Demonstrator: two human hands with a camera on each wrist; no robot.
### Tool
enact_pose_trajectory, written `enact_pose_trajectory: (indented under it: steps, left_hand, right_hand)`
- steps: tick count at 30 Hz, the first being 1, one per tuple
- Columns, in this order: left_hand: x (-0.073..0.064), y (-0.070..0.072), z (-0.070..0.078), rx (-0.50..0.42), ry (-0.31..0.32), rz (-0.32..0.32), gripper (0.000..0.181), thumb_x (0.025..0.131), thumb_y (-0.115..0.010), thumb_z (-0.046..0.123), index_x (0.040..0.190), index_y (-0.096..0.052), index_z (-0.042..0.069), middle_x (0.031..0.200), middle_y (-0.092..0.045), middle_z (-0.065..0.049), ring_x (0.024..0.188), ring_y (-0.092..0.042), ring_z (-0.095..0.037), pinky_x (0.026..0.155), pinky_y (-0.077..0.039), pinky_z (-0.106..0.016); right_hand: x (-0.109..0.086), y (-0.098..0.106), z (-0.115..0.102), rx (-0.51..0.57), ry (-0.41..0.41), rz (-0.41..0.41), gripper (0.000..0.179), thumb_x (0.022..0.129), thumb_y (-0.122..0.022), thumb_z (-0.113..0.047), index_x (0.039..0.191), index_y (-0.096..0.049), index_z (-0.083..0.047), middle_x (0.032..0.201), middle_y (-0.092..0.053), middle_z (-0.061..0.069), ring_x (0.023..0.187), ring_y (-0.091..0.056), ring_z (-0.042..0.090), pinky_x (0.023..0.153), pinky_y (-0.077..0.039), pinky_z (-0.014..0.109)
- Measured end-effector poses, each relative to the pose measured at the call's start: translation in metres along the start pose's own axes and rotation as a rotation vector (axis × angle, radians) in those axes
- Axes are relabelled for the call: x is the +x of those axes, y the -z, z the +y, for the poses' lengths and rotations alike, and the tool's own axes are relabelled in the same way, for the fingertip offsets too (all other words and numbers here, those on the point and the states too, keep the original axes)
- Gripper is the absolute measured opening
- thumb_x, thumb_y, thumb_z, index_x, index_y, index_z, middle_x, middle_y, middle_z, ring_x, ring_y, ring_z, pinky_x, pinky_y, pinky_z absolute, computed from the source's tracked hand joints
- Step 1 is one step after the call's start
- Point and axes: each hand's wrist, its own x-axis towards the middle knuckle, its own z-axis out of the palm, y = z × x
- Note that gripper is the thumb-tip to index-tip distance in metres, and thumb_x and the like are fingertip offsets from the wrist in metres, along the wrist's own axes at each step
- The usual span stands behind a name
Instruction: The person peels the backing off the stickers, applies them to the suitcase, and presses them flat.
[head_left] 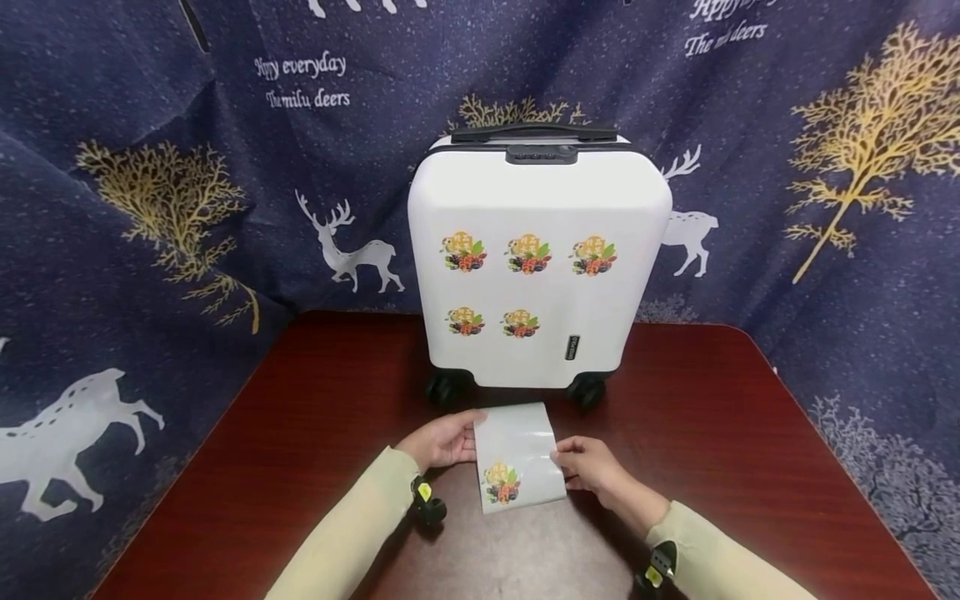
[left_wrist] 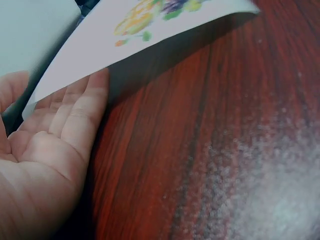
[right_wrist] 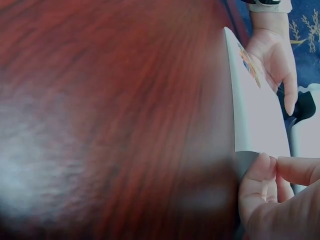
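Observation:
A white sticker sheet (head_left: 521,442), held above the table, bears one colourful fruit sticker (head_left: 501,483) near its lower left corner. My right hand (head_left: 592,467) pinches the sheet's right edge between thumb and fingers, as the right wrist view also shows at the sheet's edge (right_wrist: 257,125). On the other side, my left hand (head_left: 446,439) supports the sheet from below. In the left wrist view its fingers (left_wrist: 82,112) lie fairly straight under the paper, with the thumb raised apart from it. Behind both hands stands a white suitcase (head_left: 540,192) with several matching fruit stickers on its front.
The suitcase rests upright on black wheels (head_left: 442,387) at the back of the dark red wooden table (head_left: 337,392). Its black handle (head_left: 534,132) is on top. A blue cloth (head_left: 337,150) with deer and trees hangs behind and beside the table.

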Motion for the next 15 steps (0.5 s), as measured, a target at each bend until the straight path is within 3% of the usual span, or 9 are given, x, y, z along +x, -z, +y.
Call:
enact_pose_trajectory:
  steps: [6,12,15]
  left_hand:
    - [-0.004,-0.002,0.001,0.086,0.011,-0.016,0.035,0.108,-0.047,0.028,0.123,-0.06,-0.001,0.097,-0.075,-0.003,0.092,-0.073,-0.014,0.099,-0.061,-0.038]
    - [-0.01,-0.006,0.002,0.153,0.085,0.003,0.02,0.104,-0.053,0.018,0.112,-0.063,0.002,0.096,-0.074,-0.007,0.093,-0.073,-0.019,0.102,-0.058,-0.044]
    - [-0.014,-0.007,0.0,0.214,0.12,0.003,0.015,0.102,-0.058,0.013,0.108,-0.066,0.001,0.094,-0.075,-0.008,0.091,-0.074,-0.02,0.098,-0.061,-0.044]
  right_hand:
    - [-0.002,0.002,0.004,-0.007,0.008,-0.01,0.022,0.096,-0.065,-0.007,0.112,-0.063,0.009,0.085,-0.068,0.008,0.07,-0.062,0.014,0.059,-0.056,0.026]
    - [-0.002,0.006,0.006,-0.001,0.008,0.001,0.02,0.096,-0.064,-0.006,0.11,-0.064,0.009,0.084,-0.067,0.007,0.069,-0.062,0.014,0.058,-0.056,0.025]
    - [-0.002,0.007,0.005,-0.014,0.012,0.015,0.016,0.095,-0.064,-0.006,0.105,-0.065,0.007,0.084,-0.066,0.007,0.068,-0.062,0.014,0.058,-0.057,0.026]
